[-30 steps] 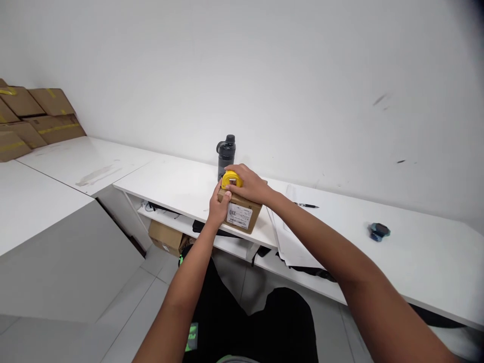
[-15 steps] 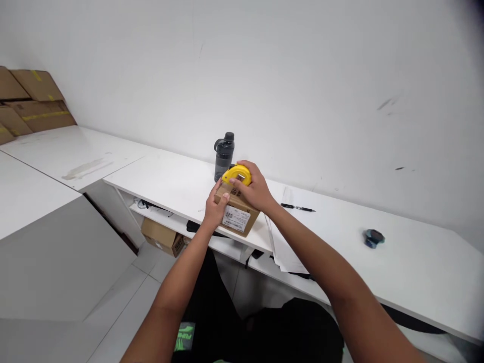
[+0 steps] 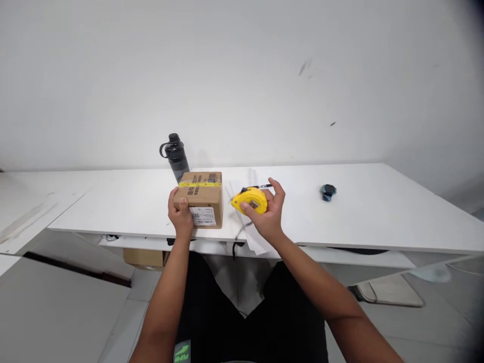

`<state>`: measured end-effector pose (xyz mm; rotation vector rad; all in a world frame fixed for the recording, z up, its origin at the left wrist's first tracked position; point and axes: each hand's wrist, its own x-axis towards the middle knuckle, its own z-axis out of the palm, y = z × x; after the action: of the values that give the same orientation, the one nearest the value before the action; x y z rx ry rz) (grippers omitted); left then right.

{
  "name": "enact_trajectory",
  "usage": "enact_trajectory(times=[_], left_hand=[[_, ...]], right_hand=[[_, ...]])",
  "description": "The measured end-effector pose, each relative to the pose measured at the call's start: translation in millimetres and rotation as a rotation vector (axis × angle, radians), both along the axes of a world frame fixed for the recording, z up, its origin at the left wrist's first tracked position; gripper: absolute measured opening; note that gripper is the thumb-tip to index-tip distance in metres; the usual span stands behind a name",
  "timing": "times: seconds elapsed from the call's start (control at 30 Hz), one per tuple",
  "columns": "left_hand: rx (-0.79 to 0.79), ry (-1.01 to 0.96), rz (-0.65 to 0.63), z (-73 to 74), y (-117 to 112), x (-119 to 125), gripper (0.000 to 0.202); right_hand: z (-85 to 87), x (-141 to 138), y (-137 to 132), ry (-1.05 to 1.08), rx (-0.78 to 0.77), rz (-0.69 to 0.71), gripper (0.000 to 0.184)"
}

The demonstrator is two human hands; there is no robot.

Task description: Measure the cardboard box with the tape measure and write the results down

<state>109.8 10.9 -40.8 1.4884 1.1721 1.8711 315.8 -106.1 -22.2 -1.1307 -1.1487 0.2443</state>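
A small brown cardboard box (image 3: 206, 196) with a strip of yellow tape on top and a white label on its front sits near the table's front edge. My left hand (image 3: 180, 214) is closed around its left front corner, thumb on top. To the right of the box, my right hand (image 3: 270, 212) grips a yellow tape measure (image 3: 254, 200), held above some white paper and apart from the box. A black strap hangs from the tape measure. Part of a black pen (image 3: 260, 186) shows behind it.
A dark water bottle (image 3: 176, 156) stands behind the box, close to the wall. Further right on the white table (image 3: 359, 212) lies a dark watch-like object (image 3: 327, 192). Below, a shelf holds dark items, and another cardboard box (image 3: 143, 258) is beneath at the left.
My right hand has moved right with the tape measure, off the box top. My left hand stays on the box. The view has turned to the right.
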Motion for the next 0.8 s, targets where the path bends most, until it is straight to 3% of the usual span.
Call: enact_trajectory(times=[0.07, 0.13, 0.2, 0.23, 0.27, 0.3, 0.37, 0.4, 0.47, 0.57, 0.7, 0.8], left_hand=[[0.007, 0.082, -0.001, 8.4, 13, 6, 0.064], [0.064, 0.177, 0.095, 17.9, 14, 17, 0.074], [0.155, 0.221, 0.198, 23.5, -6, 35, 0.092], [0.185, 0.216, 0.151, 23.6, -23, 46, 0.096], [0.189, 0.191, 0.021, 21.7, -43, 60, 0.095], [0.157, 0.179, -0.193, 18.3, -62, 75, 0.092], [-0.027, 0.187, -0.693, 9.3, -90, 108, 0.088], [-0.141, 0.16, -0.853, 5.0, -95, 124, 0.084], [-0.337, 0.025, -0.831, -1.8, -85, 154, 0.068], [-0.455, -0.109, -0.763, -8.6, -35, 181, 0.051], [-0.465, -0.062, -0.736, -19.4, 22, 184, 0.05], [-0.443, -0.007, -0.767, -26.0, 35, 176, 0.056]], right_hand=[[-13.3, 15, -21, 0.103, -0.127, 0.042, 0.079], [-22.1, 27, -37, 0.213, -0.188, 0.044, 0.073], [-26.3, 34, -44, 0.312, -0.208, 0.031, 0.07], [-26.8, 36, -45, 0.346, -0.213, 0.026, 0.069], [-26.6, 37, -44, 0.366, -0.216, 0.022, 0.067], [-25.7, 38, -40, 0.373, -0.219, 0.02, 0.065], [-23.3, 40, -28, 0.345, -0.222, 0.017, 0.061], [-22.2, 43, -20, 0.304, -0.215, 0.017, 0.06], [-21.4, 55, 2, 0.148, -0.202, 0.05, 0.06], [-25.8, 94, 44, -0.09, -0.291, 0.085, 0.067], [-43.8, 160, 95, -0.375, -0.619, -0.238, 0.068], [-61.9, 189, 112, -0.668, -0.774, -0.218, 0.041]])
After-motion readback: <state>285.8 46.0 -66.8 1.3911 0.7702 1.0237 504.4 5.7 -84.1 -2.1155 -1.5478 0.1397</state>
